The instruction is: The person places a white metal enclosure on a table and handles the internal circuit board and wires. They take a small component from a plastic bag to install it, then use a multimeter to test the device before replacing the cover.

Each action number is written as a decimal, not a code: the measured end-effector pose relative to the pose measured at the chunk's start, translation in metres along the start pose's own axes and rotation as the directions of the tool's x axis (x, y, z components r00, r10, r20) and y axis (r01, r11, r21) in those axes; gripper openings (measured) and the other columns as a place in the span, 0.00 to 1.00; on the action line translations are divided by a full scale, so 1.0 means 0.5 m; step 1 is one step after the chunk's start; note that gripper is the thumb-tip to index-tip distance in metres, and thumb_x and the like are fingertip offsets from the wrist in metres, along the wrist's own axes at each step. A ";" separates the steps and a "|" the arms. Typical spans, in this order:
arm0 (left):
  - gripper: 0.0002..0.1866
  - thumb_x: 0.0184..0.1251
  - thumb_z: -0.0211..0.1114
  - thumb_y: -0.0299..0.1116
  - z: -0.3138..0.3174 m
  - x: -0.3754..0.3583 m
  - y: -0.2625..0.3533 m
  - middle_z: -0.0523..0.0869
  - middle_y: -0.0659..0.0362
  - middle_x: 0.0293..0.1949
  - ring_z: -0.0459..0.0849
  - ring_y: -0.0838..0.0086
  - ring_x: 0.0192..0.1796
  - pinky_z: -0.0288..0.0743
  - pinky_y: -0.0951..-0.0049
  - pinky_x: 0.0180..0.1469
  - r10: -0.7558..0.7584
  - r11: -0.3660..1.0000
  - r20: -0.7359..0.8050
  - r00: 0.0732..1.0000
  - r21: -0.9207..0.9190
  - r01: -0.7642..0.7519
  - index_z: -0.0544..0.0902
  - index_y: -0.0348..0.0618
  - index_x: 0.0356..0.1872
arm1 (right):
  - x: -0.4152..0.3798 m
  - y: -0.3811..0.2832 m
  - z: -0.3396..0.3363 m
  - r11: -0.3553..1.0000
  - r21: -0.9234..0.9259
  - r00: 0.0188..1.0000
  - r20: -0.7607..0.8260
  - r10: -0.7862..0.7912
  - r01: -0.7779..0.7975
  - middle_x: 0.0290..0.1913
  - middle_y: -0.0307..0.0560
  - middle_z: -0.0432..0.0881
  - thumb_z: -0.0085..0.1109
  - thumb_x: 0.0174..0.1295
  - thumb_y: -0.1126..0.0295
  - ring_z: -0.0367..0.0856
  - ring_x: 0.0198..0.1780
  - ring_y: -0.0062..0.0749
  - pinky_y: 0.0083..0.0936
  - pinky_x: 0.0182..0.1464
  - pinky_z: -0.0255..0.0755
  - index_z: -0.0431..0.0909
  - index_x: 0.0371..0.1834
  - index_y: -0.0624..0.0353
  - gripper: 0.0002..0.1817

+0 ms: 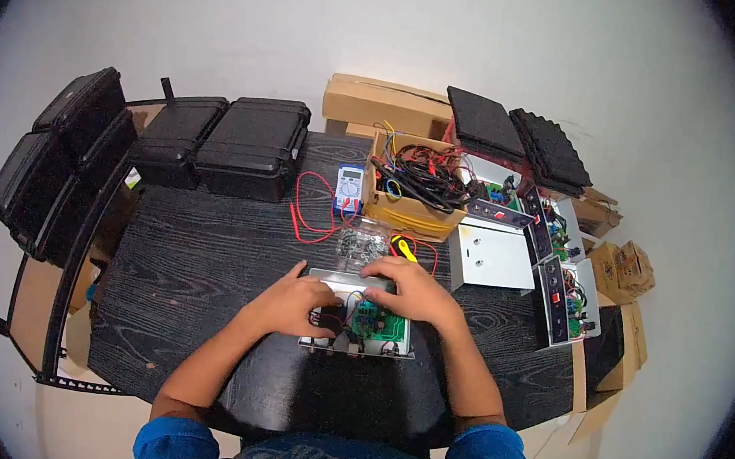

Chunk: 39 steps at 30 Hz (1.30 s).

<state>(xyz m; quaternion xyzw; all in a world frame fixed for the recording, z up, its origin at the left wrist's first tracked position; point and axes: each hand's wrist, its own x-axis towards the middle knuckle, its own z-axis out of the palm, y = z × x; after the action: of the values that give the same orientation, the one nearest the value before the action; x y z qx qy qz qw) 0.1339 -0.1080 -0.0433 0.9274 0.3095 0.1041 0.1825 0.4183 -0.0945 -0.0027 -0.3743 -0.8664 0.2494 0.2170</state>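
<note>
An open metal case point(354, 346) with a green circuit board point(381, 322) and several wires inside lies in front of me at the table's near edge. My left hand point(294, 304) reaches over its left side, thumb and fingers curled around a spot among the wires; what they hold is hidden. At the far wall of the case is my right hand point(413, 291), its fingers over the rim and its thumb inside, closed on that wall. Just beyond the hands lies a clear plastic box point(361, 245) of small parts, with a yellow and black tool point(404, 249) beside it.
Behind stand a multimeter point(349, 188) with red leads and a cardboard box point(408, 220) full of cables. More open cases with boards point(566, 302) and a white metal panel point(496, 258) lie at right. Black hard cases point(251, 148) line the left and back left.
</note>
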 end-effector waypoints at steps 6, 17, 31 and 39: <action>0.33 0.55 0.77 0.51 0.003 -0.002 -0.003 0.87 0.57 0.60 0.82 0.62 0.66 0.54 0.29 0.79 -0.003 0.999 0.054 0.999 0.042 0.000 0.86 0.50 0.63 | -0.004 0.006 0.008 1.000 -0.017 0.999 0.038 0.015 -0.014 0.55 0.55 0.86 0.68 0.67 0.61 0.83 0.60 0.51 0.41 0.65 0.76 0.83 0.58 0.60 0.21; 0.29 0.58 0.75 0.47 0.019 0.000 -0.004 0.86 0.55 0.57 0.83 0.60 0.63 0.59 0.33 0.77 0.009 0.997 0.014 1.000 0.075 -0.010 0.87 0.50 0.62 | -0.005 -0.007 0.002 0.998 -0.020 0.994 0.091 0.066 -0.064 0.56 0.53 0.86 0.70 0.67 0.63 0.83 0.60 0.51 0.41 0.64 0.76 0.81 0.59 0.59 0.20; 0.28 0.53 0.77 0.47 0.002 -0.002 0.006 0.88 0.58 0.54 0.84 0.61 0.61 0.58 0.35 0.79 0.021 0.999 0.002 1.000 0.041 -0.021 0.90 0.50 0.57 | -0.006 0.010 0.010 0.999 -0.017 0.994 0.101 0.040 -0.039 0.58 0.54 0.85 0.71 0.67 0.62 0.82 0.62 0.51 0.42 0.66 0.75 0.81 0.60 0.59 0.21; 0.26 0.55 0.76 0.47 0.010 -0.003 -0.001 0.88 0.58 0.53 0.84 0.62 0.61 0.57 0.37 0.79 0.044 0.998 0.000 0.999 0.042 -0.044 0.90 0.52 0.56 | -0.006 0.012 0.011 0.999 -0.017 0.993 0.109 0.039 -0.037 0.58 0.54 0.85 0.71 0.67 0.63 0.82 0.63 0.51 0.41 0.66 0.75 0.81 0.60 0.59 0.21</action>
<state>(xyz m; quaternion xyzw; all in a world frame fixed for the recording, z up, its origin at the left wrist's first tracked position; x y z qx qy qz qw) 0.1341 -0.1099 -0.0480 0.9375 0.2913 0.1020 0.1606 0.4202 -0.0945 -0.0109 -0.3781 -0.8716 0.2670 0.1614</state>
